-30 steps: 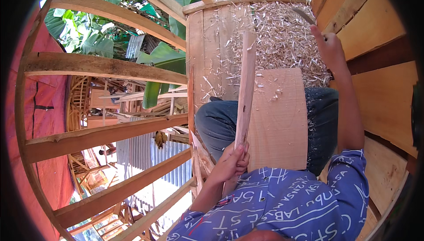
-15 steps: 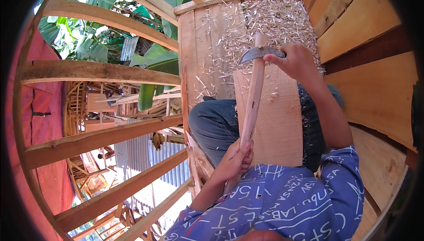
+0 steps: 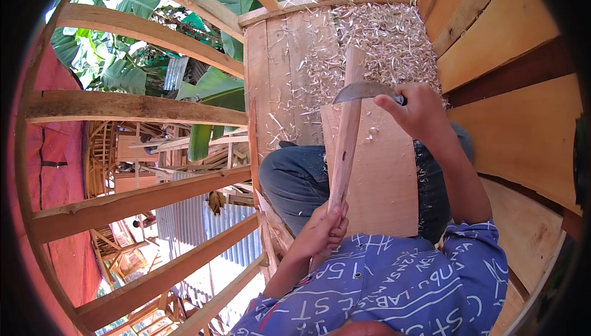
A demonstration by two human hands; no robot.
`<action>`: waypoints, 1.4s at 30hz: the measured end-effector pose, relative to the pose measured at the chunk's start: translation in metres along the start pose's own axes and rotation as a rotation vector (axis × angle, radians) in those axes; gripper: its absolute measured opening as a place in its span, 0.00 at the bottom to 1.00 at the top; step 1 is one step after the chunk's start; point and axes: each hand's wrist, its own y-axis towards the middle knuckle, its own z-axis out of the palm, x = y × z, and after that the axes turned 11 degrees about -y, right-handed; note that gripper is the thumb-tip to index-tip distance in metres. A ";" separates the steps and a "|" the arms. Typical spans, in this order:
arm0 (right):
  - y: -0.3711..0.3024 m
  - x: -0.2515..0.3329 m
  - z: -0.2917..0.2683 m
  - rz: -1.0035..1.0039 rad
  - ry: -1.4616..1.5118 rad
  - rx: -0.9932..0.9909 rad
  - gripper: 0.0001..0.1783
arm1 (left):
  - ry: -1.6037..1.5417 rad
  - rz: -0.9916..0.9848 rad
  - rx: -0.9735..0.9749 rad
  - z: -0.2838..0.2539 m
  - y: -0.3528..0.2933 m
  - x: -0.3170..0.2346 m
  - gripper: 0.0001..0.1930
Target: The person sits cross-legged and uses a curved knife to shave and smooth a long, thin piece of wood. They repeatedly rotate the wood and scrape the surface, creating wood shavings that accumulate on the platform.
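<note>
My left hand is closed round the near end of a long wooden stick, which slants up and away from me over my lap. My right hand grips the dark handle of a curved knife. The grey blade lies across the stick's upper part, pointing left, and the thumb is stretched along near the handle. Under the stick a flat wooden board rests on my lap, with a few shavings on it. The stick's lowest end is hidden by my left hand and shirt.
Curled wood shavings cover much of the plank floor ahead. Wooden slats form an open railing on my left; a plank wall stands close on my right. Below the railing show corrugated metal sheets and stacked timber.
The knife has moved down the stick toward me, with my right hand following. My left hand still holds the stick's near end.
</note>
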 end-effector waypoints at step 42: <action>-0.024 -0.053 0.014 0.176 0.330 -0.148 0.32 | 0.126 -0.105 0.103 0.016 0.001 0.009 0.21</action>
